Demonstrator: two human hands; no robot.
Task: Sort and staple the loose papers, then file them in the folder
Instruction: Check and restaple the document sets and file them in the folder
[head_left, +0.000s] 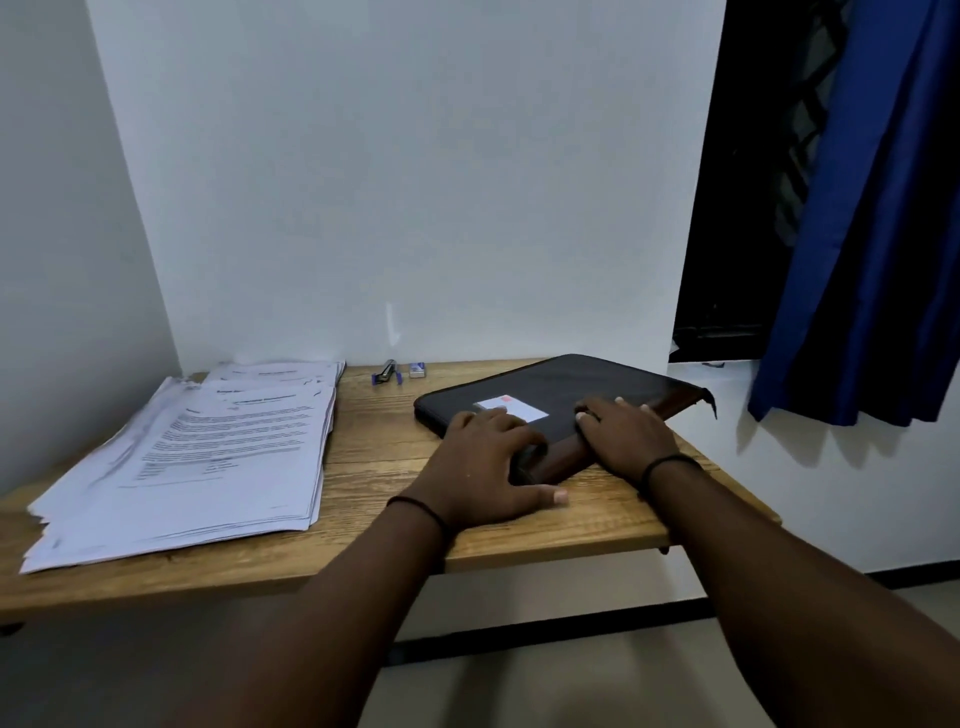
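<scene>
A wooden tabletop (363, 467) with visible grain is fixed against a plain white wall (405, 182), which meets a second white wall at a corner on the left. To the right, a dark window opening (748, 208) is partly covered by a blue curtain (872, 260). Below the tabletop, a pale floor and a dark skirting strip are seen.

A black zipped folder (566, 384) with a white label (511, 408) is laid flat on the right part of the tabletop, its far right corner reaching past the edge. The left hand (485, 467) is placed at the folder's near corner, fingers curved over its top and thumb stretched along the tabletop beside the edge. The right hand (623, 434) is laid on the folder's near edge, fingers spread and fairly straight. Neither grip is closed around anything. A dark band is worn on each wrist.

The loose papers (208, 457) are stacked unevenly on the left part of the tabletop, well apart from the folder. A stapler (387, 371) and a small box (416, 369) are set near the wall, between the papers and the folder.
</scene>
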